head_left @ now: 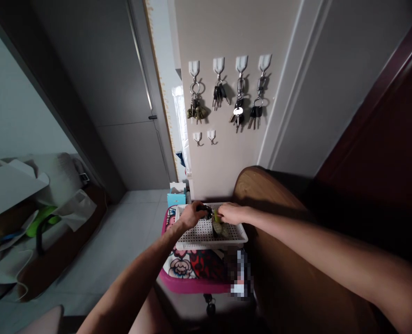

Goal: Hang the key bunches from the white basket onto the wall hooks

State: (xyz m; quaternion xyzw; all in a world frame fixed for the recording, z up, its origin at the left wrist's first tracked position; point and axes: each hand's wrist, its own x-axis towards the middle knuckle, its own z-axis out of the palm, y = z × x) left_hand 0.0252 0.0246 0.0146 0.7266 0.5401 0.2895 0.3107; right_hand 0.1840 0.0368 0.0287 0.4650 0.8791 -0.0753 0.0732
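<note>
A white perforated plastic basket (192, 239) rests on a pink-edged, cartoon-patterned seat (180, 266). Over its left part, my left hand (192, 215) is closed around a small dark bunch that looks like keys (206, 211). My right hand (231, 213), over the basket's right part, has its fingers pinched at a yellow-green piece (216, 215). Just below that piece, a pale, rounded charm-like item (220, 229) lies in or hangs over the basket. The two hands are close together, and the dark bunch and yellow-green piece nearly meet between them. Fingertips are partly hidden.
Several key bunches (238, 109) hang from white wall hooks (241, 64), with two smaller hooks (211, 135) below. A curved wooden panel (261, 195) stands at the right of the basket. A light-blue box (176, 197) sits behind it. A cluttered sofa (60, 181) is at left.
</note>
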